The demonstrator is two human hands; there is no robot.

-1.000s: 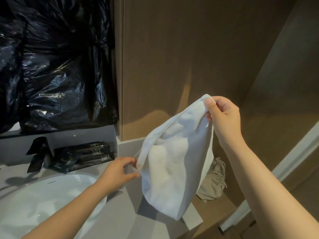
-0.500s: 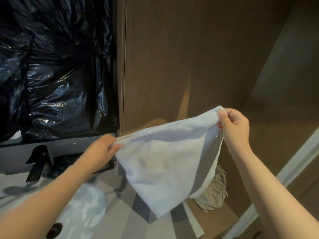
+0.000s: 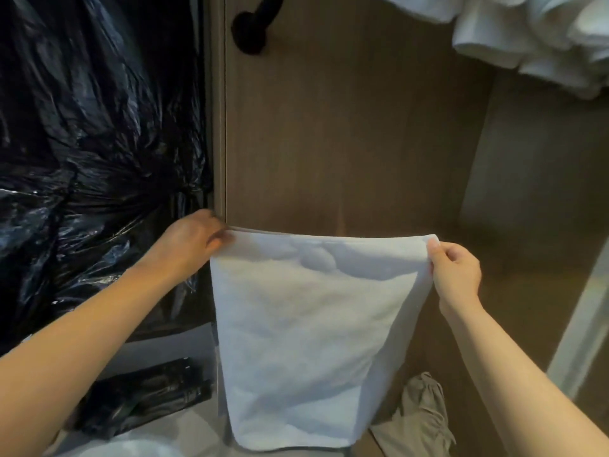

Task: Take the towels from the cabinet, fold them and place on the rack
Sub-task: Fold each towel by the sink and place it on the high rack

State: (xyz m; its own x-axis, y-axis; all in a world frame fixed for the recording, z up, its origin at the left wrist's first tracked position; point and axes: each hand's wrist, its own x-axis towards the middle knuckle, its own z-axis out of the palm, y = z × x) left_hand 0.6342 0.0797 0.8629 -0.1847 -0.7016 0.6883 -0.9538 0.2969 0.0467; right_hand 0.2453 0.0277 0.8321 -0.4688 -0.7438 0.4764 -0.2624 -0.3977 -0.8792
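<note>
Where the wooden cabinet [image 3: 346, 127] stands open on the right, its recess holds two lots of cloth. A loose heap of white towels [image 3: 543, 34] sits at the top right, and a crumpled beige garment [image 3: 421, 420] lies on the floor of the compartment, low and to the right. A dark handle [image 3: 252, 24] is fixed near the top of the panel.

The towel [image 3: 303, 324] in hand is white and held in the air in front of the cabinet panel, clear of the heap above. Its top edge is stretched level, running left to right. The cloth hangs flat and straight down from that edge, with the long axis roughly vertical. The lower hem ends just left of the beige garment.

The left hand [image 3: 194, 239] pinches the top left corner, fingers closed on the cloth at the panel's edge. The right hand [image 3: 456, 275] pinches the top right corner between thumb and curled fingers.

Black plastic sheeting [image 3: 92, 143] covers the wall to the left. Black packets [image 3: 145, 397] lie on the grey counter [image 3: 197, 423] below it.
</note>
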